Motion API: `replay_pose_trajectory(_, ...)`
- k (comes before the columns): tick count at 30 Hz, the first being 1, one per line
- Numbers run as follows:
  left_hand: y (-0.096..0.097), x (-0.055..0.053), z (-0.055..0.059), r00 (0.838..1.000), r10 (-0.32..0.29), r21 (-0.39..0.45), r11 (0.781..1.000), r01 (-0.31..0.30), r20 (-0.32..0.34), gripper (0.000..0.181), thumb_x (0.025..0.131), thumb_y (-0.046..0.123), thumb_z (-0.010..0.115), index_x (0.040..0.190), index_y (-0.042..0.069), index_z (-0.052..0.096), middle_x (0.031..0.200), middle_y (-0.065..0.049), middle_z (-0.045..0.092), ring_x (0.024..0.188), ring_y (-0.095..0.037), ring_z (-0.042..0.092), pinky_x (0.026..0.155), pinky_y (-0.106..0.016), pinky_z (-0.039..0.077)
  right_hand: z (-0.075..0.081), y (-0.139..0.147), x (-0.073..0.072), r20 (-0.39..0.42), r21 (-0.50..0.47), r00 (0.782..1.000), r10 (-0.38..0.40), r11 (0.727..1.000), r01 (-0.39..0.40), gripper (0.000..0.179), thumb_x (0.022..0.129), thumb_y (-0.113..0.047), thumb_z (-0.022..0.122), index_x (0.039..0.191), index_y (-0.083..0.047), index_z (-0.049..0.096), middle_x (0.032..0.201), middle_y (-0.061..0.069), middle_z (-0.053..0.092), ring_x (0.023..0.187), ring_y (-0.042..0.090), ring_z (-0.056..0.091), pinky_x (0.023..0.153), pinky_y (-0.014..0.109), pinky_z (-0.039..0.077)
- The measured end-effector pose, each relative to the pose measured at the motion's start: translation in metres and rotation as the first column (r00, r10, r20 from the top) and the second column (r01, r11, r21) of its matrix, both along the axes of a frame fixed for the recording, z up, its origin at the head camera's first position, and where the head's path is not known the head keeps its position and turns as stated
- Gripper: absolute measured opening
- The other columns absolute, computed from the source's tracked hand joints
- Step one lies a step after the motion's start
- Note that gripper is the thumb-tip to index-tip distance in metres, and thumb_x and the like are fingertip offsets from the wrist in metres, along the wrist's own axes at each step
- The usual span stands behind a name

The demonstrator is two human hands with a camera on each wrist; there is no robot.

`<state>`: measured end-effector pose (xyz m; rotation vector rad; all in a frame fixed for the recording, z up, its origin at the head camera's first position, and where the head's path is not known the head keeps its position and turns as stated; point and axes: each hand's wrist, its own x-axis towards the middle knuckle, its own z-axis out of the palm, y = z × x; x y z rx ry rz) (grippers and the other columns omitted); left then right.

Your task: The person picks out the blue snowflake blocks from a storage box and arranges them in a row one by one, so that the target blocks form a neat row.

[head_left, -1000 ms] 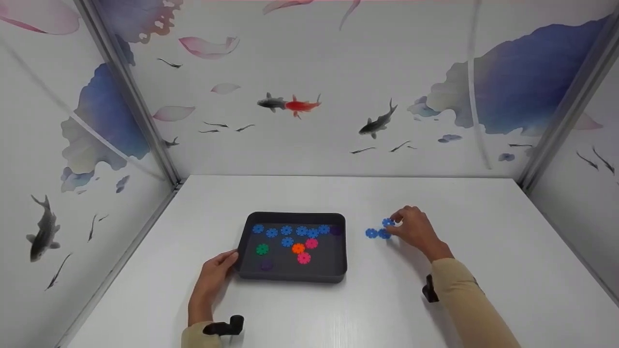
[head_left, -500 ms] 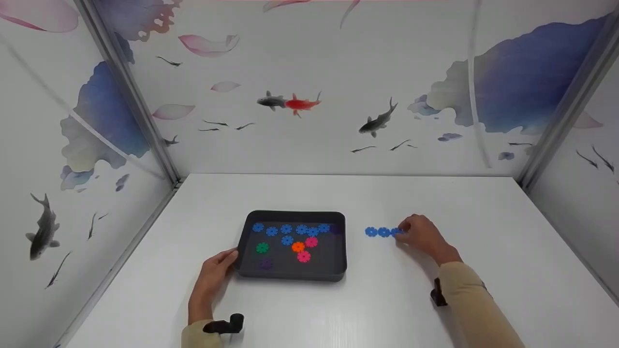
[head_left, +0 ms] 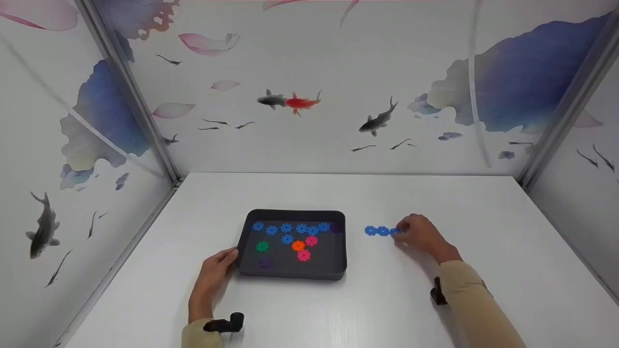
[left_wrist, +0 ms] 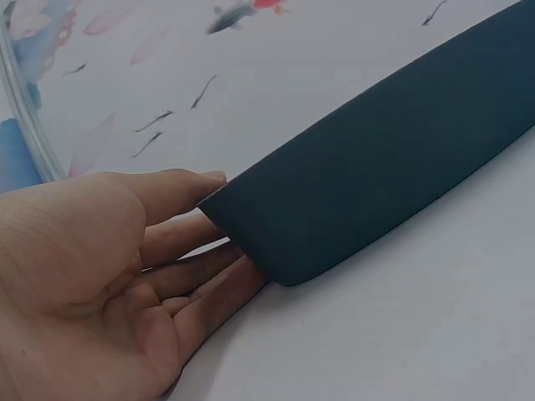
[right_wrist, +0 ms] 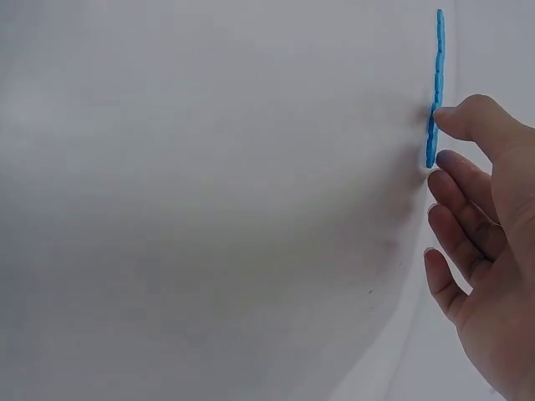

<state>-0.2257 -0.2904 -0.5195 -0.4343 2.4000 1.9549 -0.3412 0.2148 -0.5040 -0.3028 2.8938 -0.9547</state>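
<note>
A row of three blue flower-shaped plastic discs point(head_left: 382, 231) extends leftward from my right hand point(head_left: 425, 238), right of the tray. My thumb and index finger pinch its right end. In the right wrist view the row point(right_wrist: 439, 71) appears edge-on as a thin blue strip, the thumb touching it and the other fingers loosely bent. With my left hand point(head_left: 213, 278) I hold the left side of a dark grey tray point(head_left: 290, 277). The left wrist view has the thumb at the rim and the fingers against the outer wall point(left_wrist: 368, 159).
Inside the tray lie several blue discs point(head_left: 286, 227), a green disc point(head_left: 262, 247), an orange disc point(head_left: 298, 246), pink discs point(head_left: 303, 255) and dark purple ones point(head_left: 266, 262). The white table point(head_left: 309, 314) is bounded by printed panels point(head_left: 309, 145) at the back and sides.
The third blue disc, held above the other two a second ago, came down to the right end, making a straight row. My right hand shifted slightly right with it. The left hand stayed put.
</note>
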Motion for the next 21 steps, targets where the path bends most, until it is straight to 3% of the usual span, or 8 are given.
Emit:
replay_pose_trajectory(8, -0.001, 0.001, 0.000, 1.000, 0.007, -0.002, 1.000, -0.007, -0.006, 0.051, 0.103, 0.031, 0.057, 0.141, -0.002, 0.054, 0.152, -0.025, 0.046, 0.148, -0.038, 0.036, 0.123, -0.048, 0.032, 0.010, -0.017, -0.005, -0.033, -0.054, 0.999, 0.027, 0.998, -0.029, 0.039, 0.091, -0.025, 0.072, 0.120, 0.001, 0.067, 0.115, 0.018, 0.063, 0.107, 0.032, 0.057, 0.093, 0.047, 0.056)
replay_pose_trajectory(12, 0.000, 0.001, 0.000, 1.000, 0.000, 0.068, 0.998, 0.001, -0.007, 0.050, 0.104, 0.026, 0.056, 0.143, -0.004, 0.050, 0.154, -0.026, 0.042, 0.148, -0.039, 0.036, 0.122, -0.047, 0.033, 0.018, -0.034, -0.008, -0.089, -0.064, 0.993, 0.075, 0.995, -0.080, 0.042, 0.091, -0.025, 0.073, 0.122, 0.002, 0.067, 0.116, 0.020, 0.064, 0.110, 0.035, 0.059, 0.095, 0.049, 0.055)
replay_pose_trajectory(21, 0.001, 0.000, -0.002, 1.000, 0.000, 0.144, 0.990, 0.000, -0.002, 0.048, 0.103, 0.023, 0.056, 0.144, -0.003, 0.050, 0.155, -0.025, 0.042, 0.147, -0.038, 0.039, 0.121, -0.047, 0.036, 0.037, -0.082, -0.004, -0.156, -0.160, 0.979, 0.135, 0.974, -0.159, 0.041, 0.090, -0.023, 0.075, 0.123, -0.002, 0.067, 0.121, 0.018, 0.066, 0.112, 0.036, 0.061, 0.094, 0.050, 0.056)
